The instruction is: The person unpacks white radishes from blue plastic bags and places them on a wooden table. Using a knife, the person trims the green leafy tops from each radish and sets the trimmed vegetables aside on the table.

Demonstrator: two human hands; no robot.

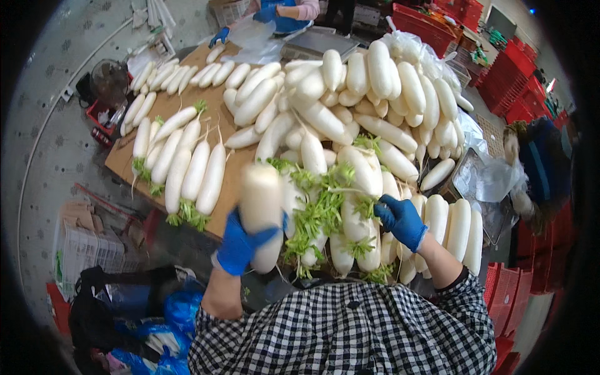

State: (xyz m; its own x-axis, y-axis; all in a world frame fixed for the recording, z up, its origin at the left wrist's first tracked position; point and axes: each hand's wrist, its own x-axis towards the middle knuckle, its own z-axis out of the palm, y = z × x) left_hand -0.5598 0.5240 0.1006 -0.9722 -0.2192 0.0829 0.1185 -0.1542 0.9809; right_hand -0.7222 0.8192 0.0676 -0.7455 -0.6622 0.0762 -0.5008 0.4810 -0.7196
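My left hand [246, 241], in a blue glove, is closed around a large white daikon radish [261, 201], blurred by motion and raised over the table's near edge. In a blue glove too, my right hand [401, 219] has its fingertips at the green leaf stubs [368, 206] of a daikon; whether it grips them cannot be told. Between the hands lie daikons with cut green tops [323, 220]. Beyond them rises a big pile of white daikons [323, 117]. Trimmed daikons [457, 229] stand in a row right of my right hand.
Daikons with leaf stubs [187, 164] lie on the brown board [229, 187] at left. Across the table a person's gloved hand [219, 36] touches a daikon near plastic bags [253, 40]. A metal tray [483, 187] is at right; red crates [506, 79] stand beyond it.
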